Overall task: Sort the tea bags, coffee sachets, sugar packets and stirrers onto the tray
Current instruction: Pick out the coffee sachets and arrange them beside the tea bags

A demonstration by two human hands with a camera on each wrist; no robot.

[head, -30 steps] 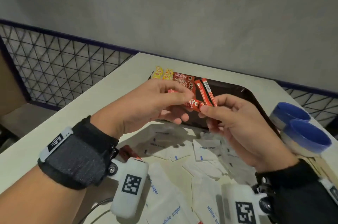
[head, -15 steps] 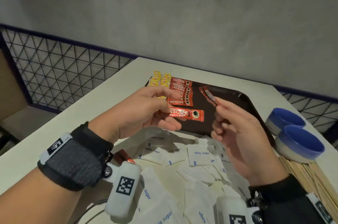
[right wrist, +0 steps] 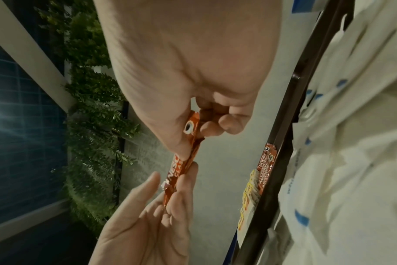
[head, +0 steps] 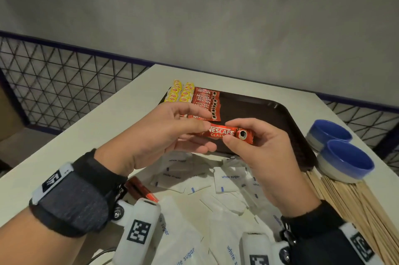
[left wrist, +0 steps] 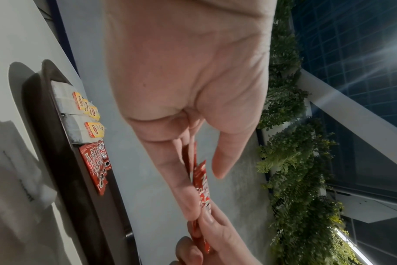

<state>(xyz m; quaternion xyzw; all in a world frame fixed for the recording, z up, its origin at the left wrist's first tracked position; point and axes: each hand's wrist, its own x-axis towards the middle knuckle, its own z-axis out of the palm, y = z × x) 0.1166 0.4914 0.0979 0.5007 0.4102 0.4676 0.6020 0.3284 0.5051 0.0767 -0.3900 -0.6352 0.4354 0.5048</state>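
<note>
My right hand (head: 263,152) has rejoined my left hand (head: 159,135); both pinch one coffee sachet (head: 226,133) above the white counter (head: 103,122), grey wall behind.

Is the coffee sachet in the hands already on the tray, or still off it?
Off it: both hands pinch the coffee sachet in the air above the tray's near edge.

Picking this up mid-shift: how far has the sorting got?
Done: tea bags and a row of coffee sachets lie on the tray. In hand: left hand and right hand both pinch one coffee sachet. Left: sugar packets and stirrers remain on the table.
</note>
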